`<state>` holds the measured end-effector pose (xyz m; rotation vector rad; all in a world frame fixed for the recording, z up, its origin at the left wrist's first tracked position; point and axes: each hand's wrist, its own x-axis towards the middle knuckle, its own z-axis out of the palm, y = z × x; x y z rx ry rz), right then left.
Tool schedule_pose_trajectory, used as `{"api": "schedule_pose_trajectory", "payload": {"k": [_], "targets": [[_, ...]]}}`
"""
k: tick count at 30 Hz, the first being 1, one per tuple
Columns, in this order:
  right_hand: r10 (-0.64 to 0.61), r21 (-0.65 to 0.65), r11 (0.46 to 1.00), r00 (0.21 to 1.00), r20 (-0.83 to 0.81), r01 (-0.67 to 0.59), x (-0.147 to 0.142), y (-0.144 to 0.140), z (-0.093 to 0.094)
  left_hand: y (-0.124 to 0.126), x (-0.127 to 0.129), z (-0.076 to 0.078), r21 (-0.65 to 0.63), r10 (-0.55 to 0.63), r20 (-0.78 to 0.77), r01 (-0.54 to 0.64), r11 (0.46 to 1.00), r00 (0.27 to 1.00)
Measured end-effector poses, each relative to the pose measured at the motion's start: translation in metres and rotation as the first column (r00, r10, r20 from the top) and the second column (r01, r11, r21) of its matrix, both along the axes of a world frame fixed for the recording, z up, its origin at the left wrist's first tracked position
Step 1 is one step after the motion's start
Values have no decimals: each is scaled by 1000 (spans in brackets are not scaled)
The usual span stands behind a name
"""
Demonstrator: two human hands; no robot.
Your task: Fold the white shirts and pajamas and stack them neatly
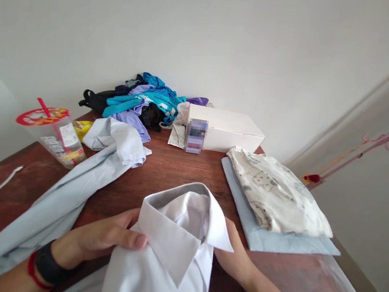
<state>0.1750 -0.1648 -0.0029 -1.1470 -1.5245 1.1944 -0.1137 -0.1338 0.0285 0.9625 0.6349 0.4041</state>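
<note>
Shirt [166, 259] between hands, left hand [100, 239] gripping collar; right hand [234, 257] closed behind it

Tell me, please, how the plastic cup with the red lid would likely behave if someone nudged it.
The plastic cup already leans, so it would probably tip or roll easily. It looks nearly empty, hence likely light. Its red lid and straw might limit spills, though that is uncertain. It stands on the wooden table, close to the pale blue shirt.

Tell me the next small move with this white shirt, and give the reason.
Probably lay the white shirt flat on the table. Both the left hand and right hand grip it just below the raised collar, it hangs bunched, and two folded garments already lie stacked at the right.
</note>
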Motion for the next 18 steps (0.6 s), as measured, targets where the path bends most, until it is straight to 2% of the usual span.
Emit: {"api": "schedule_pose_trajectory", "payload": {"k": [5,7,9,12,14,18], "targets": [[5,3,1000,1000,-23,-5,-1,1,0,1,0,-5,28,13,-9,-13,1000,1000],[-7,1,1000,1000,-30,7,0,1,0,1,-1,-4,39,-75,3,75,996,997],[-31,-6,1000,999,-26,31,0,2,-2,1,-2,-1,69,-249,23,246,967,968],[-66,-6,998,998,7,66,1,4,-6,0,1,9,135,-506,15,500,855,862],[-73,-2,997,997,32,73,1,4,-7,-3,4,15,152,-568,-35,566,810,823],[-84,-5,996,996,37,84,-2,5,-6,-8,9,12,179,-533,-140,551,815,834]]}}
